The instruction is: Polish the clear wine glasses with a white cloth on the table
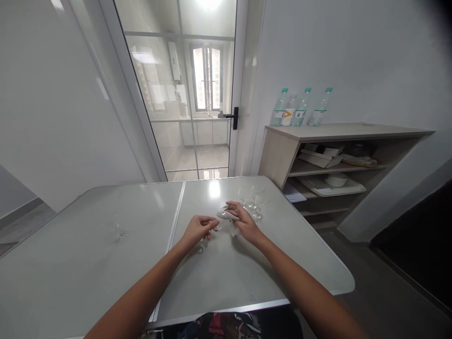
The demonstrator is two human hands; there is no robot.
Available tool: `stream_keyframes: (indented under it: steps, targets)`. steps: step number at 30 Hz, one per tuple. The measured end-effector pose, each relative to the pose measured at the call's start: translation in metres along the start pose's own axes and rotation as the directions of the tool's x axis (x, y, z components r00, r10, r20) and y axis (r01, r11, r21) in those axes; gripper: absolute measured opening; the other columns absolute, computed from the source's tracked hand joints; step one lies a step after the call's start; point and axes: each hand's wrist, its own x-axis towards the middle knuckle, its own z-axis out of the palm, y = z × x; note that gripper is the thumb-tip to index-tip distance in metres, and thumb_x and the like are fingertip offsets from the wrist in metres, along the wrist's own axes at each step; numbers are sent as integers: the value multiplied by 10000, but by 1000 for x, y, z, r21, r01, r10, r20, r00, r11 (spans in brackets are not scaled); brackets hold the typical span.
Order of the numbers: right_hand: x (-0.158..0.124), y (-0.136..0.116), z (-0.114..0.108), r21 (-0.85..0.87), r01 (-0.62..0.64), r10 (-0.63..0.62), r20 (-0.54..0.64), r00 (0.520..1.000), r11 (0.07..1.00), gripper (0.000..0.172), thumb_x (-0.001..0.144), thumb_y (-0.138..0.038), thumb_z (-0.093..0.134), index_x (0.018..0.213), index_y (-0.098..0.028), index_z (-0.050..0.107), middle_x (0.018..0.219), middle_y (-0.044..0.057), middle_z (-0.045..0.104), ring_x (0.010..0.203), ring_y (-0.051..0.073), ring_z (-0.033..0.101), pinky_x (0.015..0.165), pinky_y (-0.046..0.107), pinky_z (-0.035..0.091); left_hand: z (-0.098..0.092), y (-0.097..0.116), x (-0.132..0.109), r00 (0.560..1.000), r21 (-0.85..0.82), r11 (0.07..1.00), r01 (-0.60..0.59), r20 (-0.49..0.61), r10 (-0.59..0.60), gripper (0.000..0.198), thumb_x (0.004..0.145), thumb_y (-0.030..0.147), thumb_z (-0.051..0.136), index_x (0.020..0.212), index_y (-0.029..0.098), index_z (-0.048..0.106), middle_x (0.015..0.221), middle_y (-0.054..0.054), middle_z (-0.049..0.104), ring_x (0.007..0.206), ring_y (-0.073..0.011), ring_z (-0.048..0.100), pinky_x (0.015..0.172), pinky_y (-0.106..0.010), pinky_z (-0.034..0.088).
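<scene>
Over the middle of the table, my left hand is closed, thumb and fingers pinched on a small clear, glass-like piece. Its exact kind does not show. To its right, my right hand has its fingers wrapped round a crumpled white cloth or tissue, one end of which hangs below the fingers. The cloth is close to the clear piece; whether they touch I cannot tell. Behind my right hand lies a cluster of several clear pieces. Another clear piece sits on the left half of the table.
The pale glossy table has a metal seam across it. At the back right, a wooden shelf unit bears several plastic bottles, with boxes and trays on its shelves. A glazed door stands beyond the table.
</scene>
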Motion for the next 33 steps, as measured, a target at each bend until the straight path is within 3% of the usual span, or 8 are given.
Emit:
stream_keyframes:
  steps: [3,7,12,16,19,24,29,33]
  targets:
    - [2,-1,-1,229,-135,133,25,991,964,830,586,-53,449,1382,-288,441,1100,23,702,944,192,656,824,305,477,1,-2,0,976,255,954,-157,-107,190,535,817,624,700,1008,129,767,610,-4,655,468,-103,504,530,-238,390]
    - [0,-2,-5,329,-247,202,166,965,911,962,562,-60,468,1486,-306,357,1039,22,705,847,186,645,688,256,455,1,1,-4,929,494,814,-304,-37,369,423,833,577,703,876,160,763,604,8,629,505,-93,440,533,-227,326]
    - [-2,-1,-5,70,-124,101,269,958,990,858,638,-57,460,1471,-264,452,911,1,701,781,176,610,695,265,443,0,9,-6,969,371,896,-246,64,239,475,814,603,709,921,148,789,573,11,605,472,-101,481,514,-222,349]
    - [0,1,-5,-161,110,-76,207,976,981,697,654,-31,418,1286,-235,628,852,-6,703,795,176,627,771,294,454,1,11,-6,991,147,983,-109,98,95,561,797,622,717,1040,122,794,624,-23,657,439,-103,497,491,-232,379]
    - [1,2,-6,-208,156,-129,140,982,966,663,636,-21,398,1213,-230,648,785,-20,700,757,170,632,778,296,460,1,10,-5,990,81,994,-74,129,64,572,817,631,692,1039,114,793,653,-42,674,435,-99,491,478,-232,374]
    - [4,4,-8,30,-41,41,11,999,999,705,584,-51,431,1240,-251,594,940,13,743,946,210,675,798,300,474,-4,3,-3,990,227,965,-128,-24,137,577,812,621,703,1085,117,768,634,-18,665,459,-111,509,536,-243,408]
    - [3,0,-7,346,-290,275,92,957,892,880,519,-62,476,1373,-276,484,980,32,739,909,219,679,637,236,446,-3,2,-4,942,468,832,-297,2,335,421,843,569,686,819,156,762,599,-1,641,504,-98,457,530,-219,340]
    - [0,-4,-3,302,-308,253,209,945,902,901,536,-61,472,1413,-270,485,969,29,739,846,193,655,639,234,435,-3,5,-4,978,323,923,-209,46,206,471,825,604,693,853,140,771,600,-3,627,462,-100,480,500,-221,342]
